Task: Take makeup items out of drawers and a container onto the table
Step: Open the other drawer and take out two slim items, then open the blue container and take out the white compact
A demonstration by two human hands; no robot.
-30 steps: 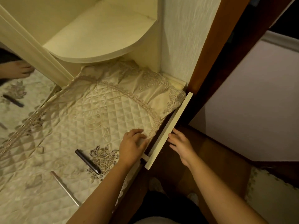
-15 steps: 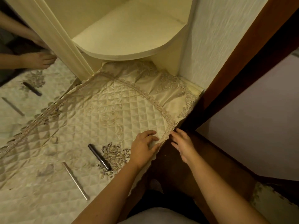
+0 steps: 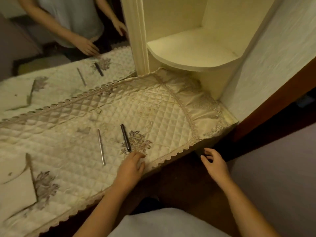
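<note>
Two slim makeup items already lie on the tabletop [image 3: 229, 118], which is covered by a quilted cream cloth [image 3: 119, 113] with a mirror [image 3: 51, 48] behind and a rounded corner shelf [image 3: 193, 53] at far right. Both hands are empty, fingers loosely spread: the left hand [image 3: 130, 166] rests on the cloth's near edge, the right hand [image 3: 214, 164] hovers off the edge, well apart. The dark pencil [image 3: 125, 137] lies just beyond the left fingertips, the silver stick [image 3: 101, 146] to its left. No drawer shows open; the next move likely calls for reaching below the near edge for another.
</note>
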